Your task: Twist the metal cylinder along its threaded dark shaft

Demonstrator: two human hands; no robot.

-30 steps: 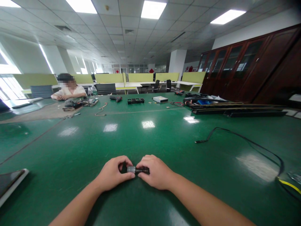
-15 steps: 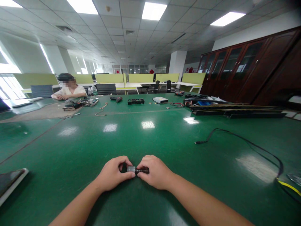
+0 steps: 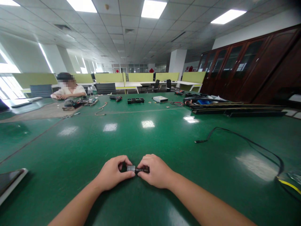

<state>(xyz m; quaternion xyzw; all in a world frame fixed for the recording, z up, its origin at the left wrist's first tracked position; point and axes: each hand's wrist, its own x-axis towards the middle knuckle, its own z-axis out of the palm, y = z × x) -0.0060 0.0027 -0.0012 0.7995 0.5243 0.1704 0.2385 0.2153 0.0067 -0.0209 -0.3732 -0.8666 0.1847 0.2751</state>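
Observation:
Between the thumb and fingers of my left hand (image 3: 113, 173) is a short grey metal cylinder (image 3: 130, 168). A dark, ribbed metal rod (image 3: 140, 169) meets its right end and lies in line with it, roughly level. My right hand (image 3: 157, 172) pinches this rod, its far end partly covered by the palm. Whether cylinder and rod are one piece or two I cannot tell. Both hands are close together, low over the green tabletop (image 3: 150, 141) near its front edge.
A black cable (image 3: 249, 140) curves across the right side. A white-edged flat device (image 3: 14, 183) lies at left. Farther back are a power drill (image 3: 116, 99), a black part (image 3: 135, 100), a white box (image 3: 160, 99) and dark rails (image 3: 235, 110). A person (image 3: 69, 88) sits at the far left.
The two hands and the metal piece stay almost where they were, still gripped the same way. The whole view has shifted up very slightly.

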